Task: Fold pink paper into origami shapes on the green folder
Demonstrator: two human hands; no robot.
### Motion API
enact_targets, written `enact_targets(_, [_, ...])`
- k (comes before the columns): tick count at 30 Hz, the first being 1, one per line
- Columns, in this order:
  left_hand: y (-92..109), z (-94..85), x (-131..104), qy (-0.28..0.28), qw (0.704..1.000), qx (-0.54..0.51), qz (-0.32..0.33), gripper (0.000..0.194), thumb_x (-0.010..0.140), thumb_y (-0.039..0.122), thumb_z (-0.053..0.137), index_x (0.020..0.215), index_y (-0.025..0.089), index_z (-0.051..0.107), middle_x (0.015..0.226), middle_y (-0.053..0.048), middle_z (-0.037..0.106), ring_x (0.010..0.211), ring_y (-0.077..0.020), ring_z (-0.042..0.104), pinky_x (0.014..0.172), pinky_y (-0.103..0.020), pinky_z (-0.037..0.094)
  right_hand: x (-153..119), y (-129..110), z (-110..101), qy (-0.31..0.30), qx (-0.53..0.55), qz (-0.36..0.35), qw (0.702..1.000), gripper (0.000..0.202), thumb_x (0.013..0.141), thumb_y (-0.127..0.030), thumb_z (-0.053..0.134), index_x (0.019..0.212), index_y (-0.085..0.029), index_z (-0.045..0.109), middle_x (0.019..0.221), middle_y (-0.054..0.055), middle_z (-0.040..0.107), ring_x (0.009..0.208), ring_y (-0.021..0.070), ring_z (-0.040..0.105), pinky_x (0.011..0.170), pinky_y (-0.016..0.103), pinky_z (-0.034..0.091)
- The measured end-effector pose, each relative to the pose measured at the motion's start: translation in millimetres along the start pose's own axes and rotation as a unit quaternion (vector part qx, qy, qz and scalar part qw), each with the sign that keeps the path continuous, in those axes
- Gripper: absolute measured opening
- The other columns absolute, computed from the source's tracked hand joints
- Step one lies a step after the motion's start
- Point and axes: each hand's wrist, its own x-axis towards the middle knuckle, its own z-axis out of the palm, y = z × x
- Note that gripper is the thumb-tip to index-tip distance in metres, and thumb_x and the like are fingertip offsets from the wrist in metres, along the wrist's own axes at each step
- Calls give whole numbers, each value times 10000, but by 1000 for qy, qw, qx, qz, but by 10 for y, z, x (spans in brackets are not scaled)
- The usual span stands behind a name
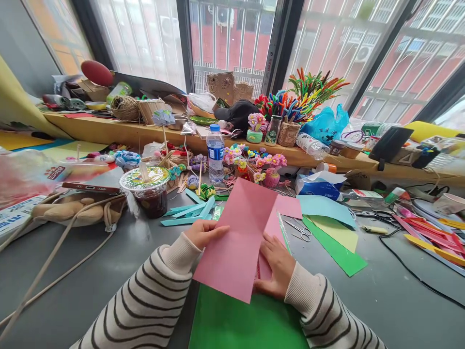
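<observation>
A pink paper sheet [240,237] with a faint crease across it is pinched at its left edge by my left hand [209,234], thumb on top. The sheet is tilted above the table. My right hand [276,266] lies beside its right edge, fingers and thumb spread over another pink paper piece [271,225]. The tips of that thumb and those fingers are partly hidden by the raised sheet. Under both hands is a large green sheet [247,322]. Small scissors [301,231] lie to the right of the pink paper.
Light-blue paper strips [192,212] and a lidded drink cup [148,194] are at left. A water bottle [215,155] stands behind. Blue paper [327,209] and a green piece [336,249] lie at right, near a black cable [403,271]. Craft supplies crowd the wooden ledge [181,139].
</observation>
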Motion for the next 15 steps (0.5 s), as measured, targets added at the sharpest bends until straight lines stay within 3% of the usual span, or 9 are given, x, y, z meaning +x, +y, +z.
enact_targets(2, [-92,-83,79,-3,999,-25,-37,375,436,440,684,573,107,581,511,-19,577,453,-115,502,446,-218,361,-44,-7,-41,-34,5,16,999,962,521,-659,475,1280,-127,218,1306,116,280,1200,334,164,942,538,143])
enact_targets(5, [-192,-178,128,4,997,-64,-37,376,438,434,690,610,116,588,517,-7,585,464,-112,512,483,-222,380,-106,-11,-73,-58,-4,37,998,913,526,-657,467,1275,-189,236,1328,74,236,1208,342,120,924,576,105])
enact_targets(10, [-301,-299,149,19,997,-70,-22,415,428,388,709,722,119,594,630,-20,624,569,-148,556,561,-253,421,-253,33,-53,-22,-26,87,996,649,589,-469,527,1193,-278,386,1314,40,278,1202,335,159,904,584,145])
enact_targets(15, [-376,-340,182,-12,999,-25,-29,394,460,413,682,706,116,599,653,-32,631,605,-163,566,552,-250,433,-385,126,6,9,-14,115,993,677,576,-533,523,1181,-253,405,1298,74,306,1183,363,196,871,596,219])
